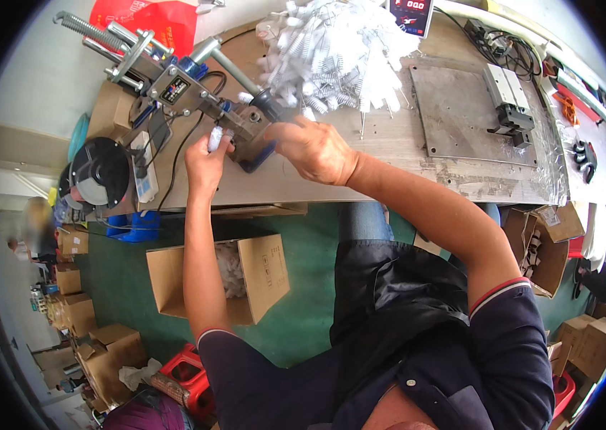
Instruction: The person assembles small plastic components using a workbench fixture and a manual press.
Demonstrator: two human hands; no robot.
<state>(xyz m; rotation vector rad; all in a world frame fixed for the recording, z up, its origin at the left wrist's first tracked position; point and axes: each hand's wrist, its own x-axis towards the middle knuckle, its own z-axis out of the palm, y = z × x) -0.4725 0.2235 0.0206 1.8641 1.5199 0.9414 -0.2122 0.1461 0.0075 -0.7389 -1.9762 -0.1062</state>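
Observation:
My left hand (205,163) pinches a small white cylindrical piece (215,139) at the lower end of a metal hand press (175,89). Fingers and press hide part of that piece. My right hand (321,152) is closed at the end of the press's lever handle (268,104), its fingertips blurred. Behind the hands lies a large heap of white plastic parts (339,57), several with coiled or ribbed bodies and thin stems.
Right of the heap, a metal plate (453,122) carries a clamp-like fixture (509,107). A digital display (412,16) stands at the back. Left are a black round device (101,172) and a power strip (143,168). Below the bench sits an open carton (263,279) holding white parts.

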